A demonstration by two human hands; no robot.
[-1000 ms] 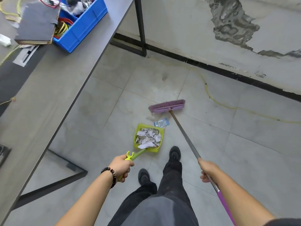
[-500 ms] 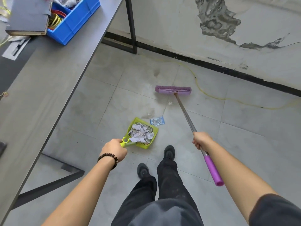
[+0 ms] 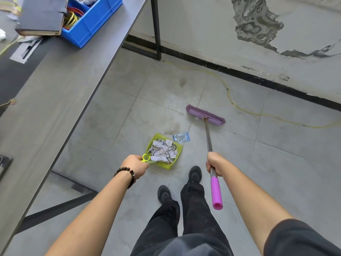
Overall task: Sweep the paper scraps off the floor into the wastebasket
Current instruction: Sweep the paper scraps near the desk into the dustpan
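A lime-green dustpan point(image 3: 178, 151) lies on the grey tile floor, filled with torn paper scraps point(image 3: 162, 150). My left hand point(image 3: 135, 166) grips its green handle. A blue-and-white wrapper point(image 3: 181, 137) lies on the floor just beyond the pan's far right corner. My right hand point(image 3: 214, 163) grips the metal shaft of a broom point(image 3: 207, 133), above its pink grip. The purple broom head point(image 3: 205, 114) rests on the floor beyond the wrapper, to the right. No wastebasket is in view.
A long grey table point(image 3: 55, 100) runs along the left, with a blue bin point(image 3: 94, 21) and a dark notebook point(image 3: 41, 15) on it. Its black frame point(image 3: 156, 28) stands near the wall. A yellow cable point(image 3: 245, 109) trails across the floor. My black shoes point(image 3: 194, 174) stand just behind the dustpan.
The broom head has moved away from the dustpan, further out and to the right. My right hand has slid up the shaft towards the pink grip. The dustpan has stayed put.
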